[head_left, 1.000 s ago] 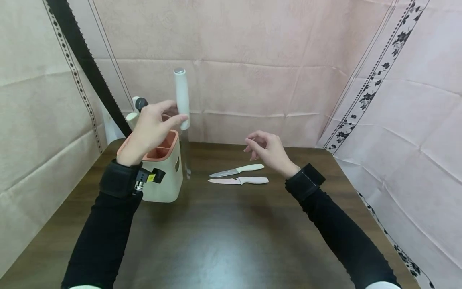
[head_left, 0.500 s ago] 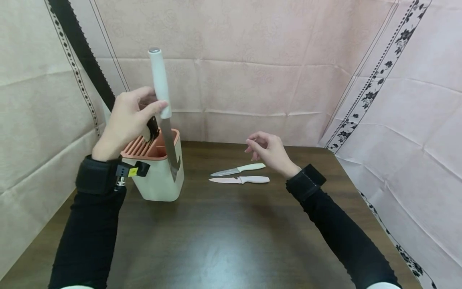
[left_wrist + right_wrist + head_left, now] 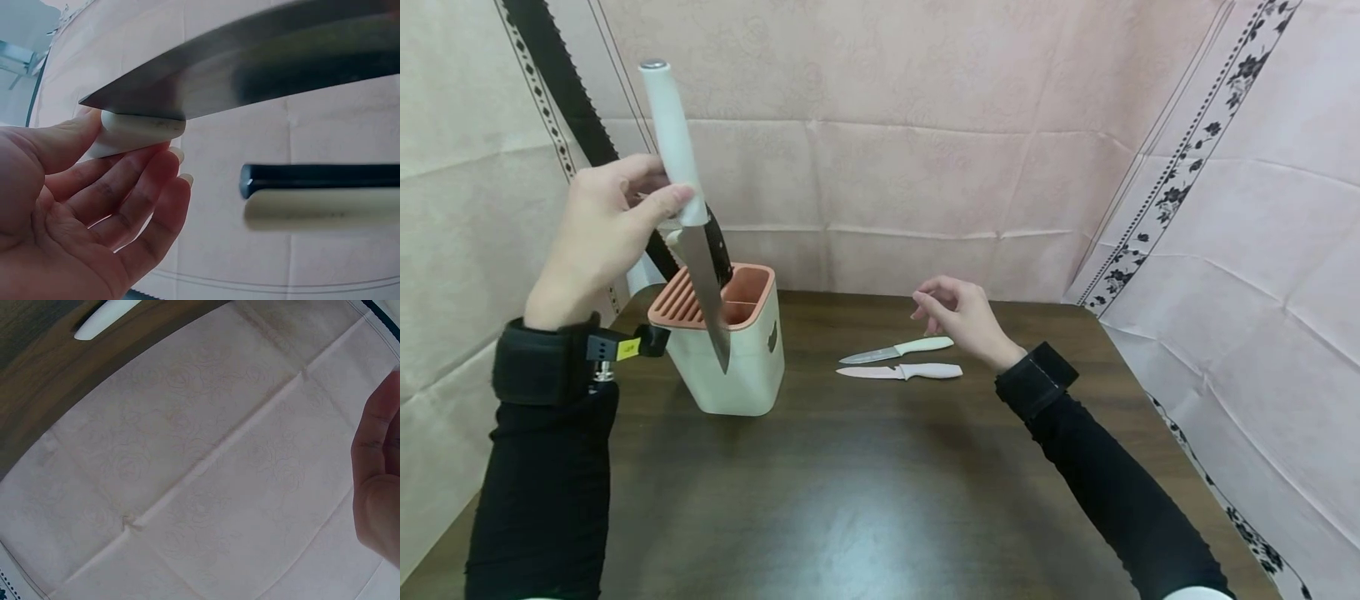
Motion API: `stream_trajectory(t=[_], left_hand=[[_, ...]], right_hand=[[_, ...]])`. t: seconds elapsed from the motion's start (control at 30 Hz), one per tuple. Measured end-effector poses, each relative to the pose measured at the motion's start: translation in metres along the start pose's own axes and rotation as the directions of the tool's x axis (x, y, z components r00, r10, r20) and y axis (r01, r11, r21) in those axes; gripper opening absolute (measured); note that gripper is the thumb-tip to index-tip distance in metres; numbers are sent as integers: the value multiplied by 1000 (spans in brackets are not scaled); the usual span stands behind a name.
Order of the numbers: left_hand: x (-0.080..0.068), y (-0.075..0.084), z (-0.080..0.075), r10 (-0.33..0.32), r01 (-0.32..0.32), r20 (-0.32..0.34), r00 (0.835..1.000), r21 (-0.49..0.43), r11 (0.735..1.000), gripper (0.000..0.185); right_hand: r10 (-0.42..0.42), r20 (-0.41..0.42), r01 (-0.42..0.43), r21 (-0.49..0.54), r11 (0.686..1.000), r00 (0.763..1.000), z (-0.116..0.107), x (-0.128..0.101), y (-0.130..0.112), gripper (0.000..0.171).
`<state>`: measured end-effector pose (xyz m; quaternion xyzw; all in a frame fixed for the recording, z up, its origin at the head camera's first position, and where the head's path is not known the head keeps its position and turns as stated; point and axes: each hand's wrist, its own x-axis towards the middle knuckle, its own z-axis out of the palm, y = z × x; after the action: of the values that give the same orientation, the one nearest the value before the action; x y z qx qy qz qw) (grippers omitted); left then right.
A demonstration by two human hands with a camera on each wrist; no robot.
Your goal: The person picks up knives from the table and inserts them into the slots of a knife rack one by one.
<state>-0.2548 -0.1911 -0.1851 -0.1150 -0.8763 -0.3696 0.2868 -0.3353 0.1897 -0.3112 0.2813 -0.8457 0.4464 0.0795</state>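
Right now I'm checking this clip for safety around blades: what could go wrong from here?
The left hand only pinches the white-handled kitchen knife low on its handle, at the blade end; it could slip and drop point-first. Its tip hangs in front of the cream knife block with the orange slotted top, so it might strike the rim. The right hand hovers above two small white-handled knives on the dark wooden table, risking a cut.
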Motion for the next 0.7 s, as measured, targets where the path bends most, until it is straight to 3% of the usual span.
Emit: stream_trajectory(t=[0.37, 0.57, 0.7], left_hand=[[6, 0, -29, -65, 65, -8, 998, -22, 998, 41], [13, 1, -39, -7, 4, -62, 998, -47, 999, 37], [17, -1, -41, -5, 6, -74, 997, 3, 1000, 37]], right_hand=[[-18, 14, 18, -1, 1000, 1000, 1, 0, 7, 19], [12, 18, -12, -2, 1000, 1000, 3, 0, 5, 19], [25, 20, -24, -11, 1000, 999, 4, -2, 2, 19]])
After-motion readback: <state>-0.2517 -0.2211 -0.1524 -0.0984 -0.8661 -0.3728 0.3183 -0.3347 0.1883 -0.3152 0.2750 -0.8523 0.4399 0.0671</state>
